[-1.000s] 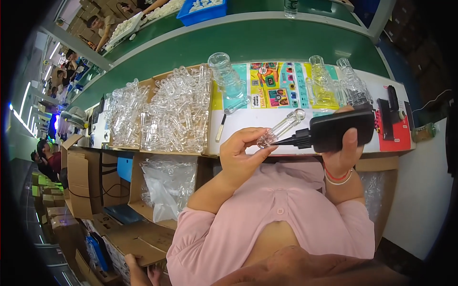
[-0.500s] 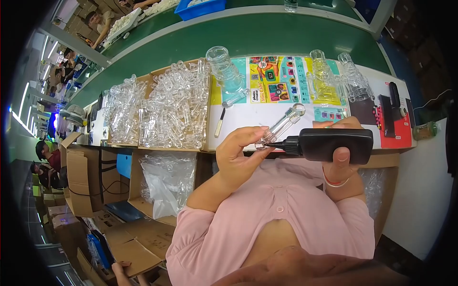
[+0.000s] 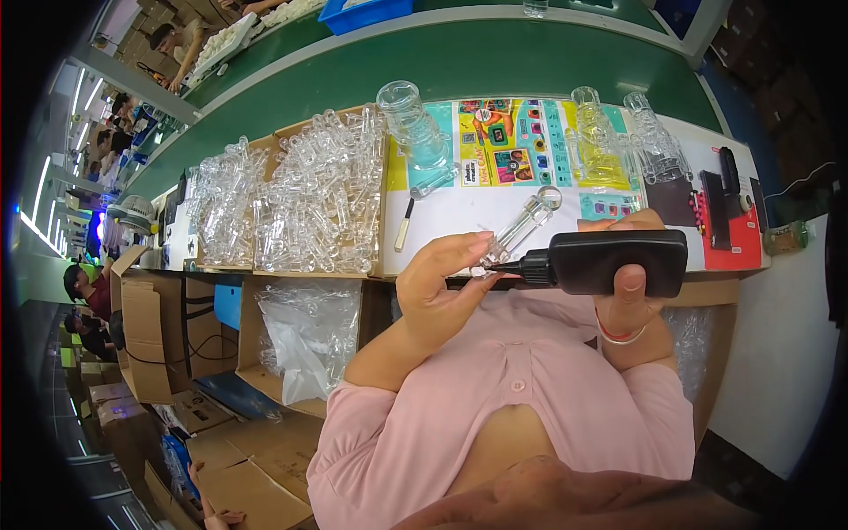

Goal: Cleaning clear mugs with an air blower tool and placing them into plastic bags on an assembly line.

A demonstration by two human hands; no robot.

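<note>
Your right hand (image 3: 627, 296) grips a black bottle (image 3: 662, 261), its nozzle (image 3: 533, 268) at the near end of a clear rod (image 3: 527, 222), which your left hand (image 3: 437, 287) pinches between thumb and fingers over the white work surface (image 3: 446, 221). Farther left, clear parts (image 3: 318, 199) fill a carton (image 3: 382, 234).

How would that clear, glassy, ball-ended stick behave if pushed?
The clear, ball-ended stick might roll unevenly, given its round knob; its glossy surface looks slippery, and its glass-like clarity suggests something stiff, possibly fragile.
</note>
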